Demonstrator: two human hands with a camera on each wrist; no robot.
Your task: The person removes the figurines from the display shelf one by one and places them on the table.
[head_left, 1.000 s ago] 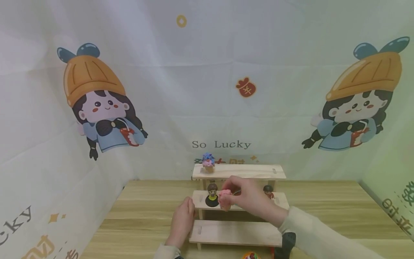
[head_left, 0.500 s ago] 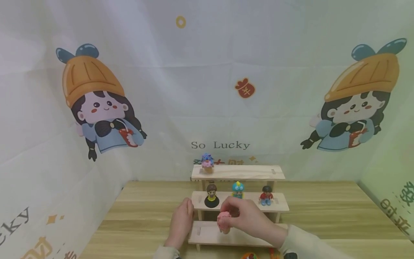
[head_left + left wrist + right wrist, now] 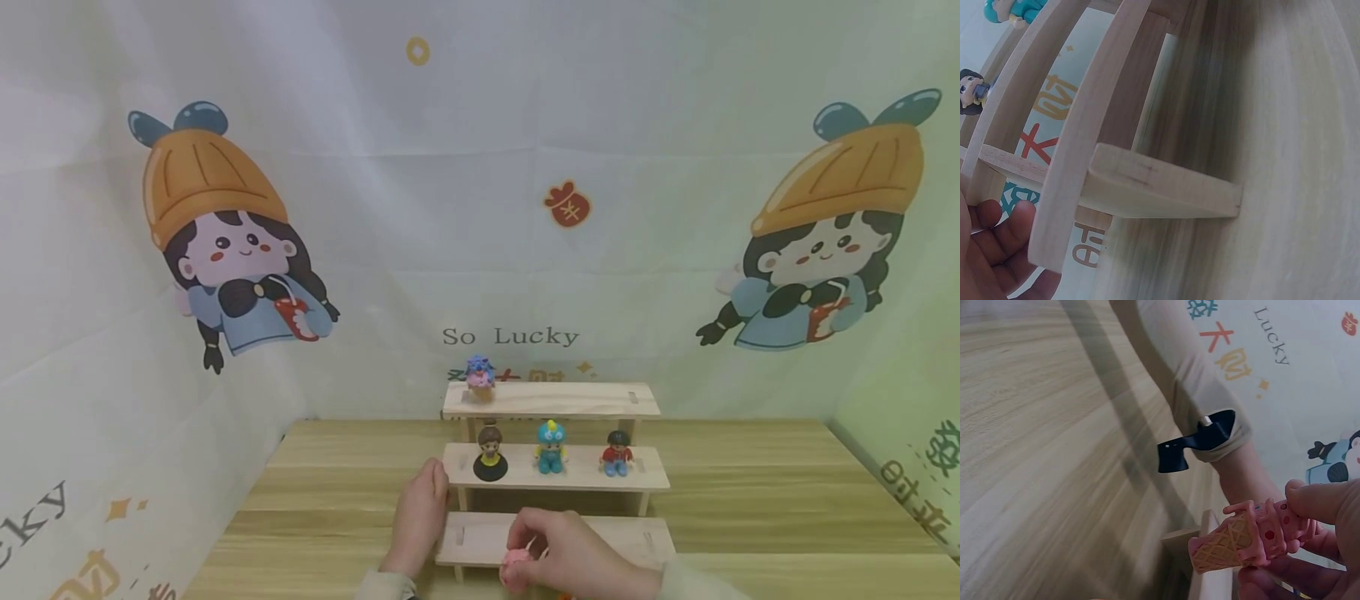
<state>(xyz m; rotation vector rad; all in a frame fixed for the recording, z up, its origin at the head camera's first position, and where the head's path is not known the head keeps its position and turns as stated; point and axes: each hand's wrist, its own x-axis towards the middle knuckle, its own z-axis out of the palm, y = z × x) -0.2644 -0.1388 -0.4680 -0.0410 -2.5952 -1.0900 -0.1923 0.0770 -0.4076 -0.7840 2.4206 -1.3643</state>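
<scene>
A pink ice cream cone toy with a waffle-pattern base is pinched between the thumb and fingers of my right hand. In the head view, that toy hangs in front of the bottom tier of a three-tier wooden shelf. My left hand holds the shelf's left side at the middle tier; its curled fingers show in the left wrist view. On the middle tier stand a figurine in yellow, a turquoise figurine and a red-jacketed figurine.
A blue-and-pink ice cream cone toy stands at the top tier's left end. The shelf rests on a wood-grain table. A printed cloth backdrop encloses the back and sides. A sliver of something orange shows at the bottom edge.
My right hand has brought the pink ice cream cone toy down and forward from the middle tier, past the bottom tier. The turquoise and red-jacketed figurines are uncovered. My left hand stays put.
</scene>
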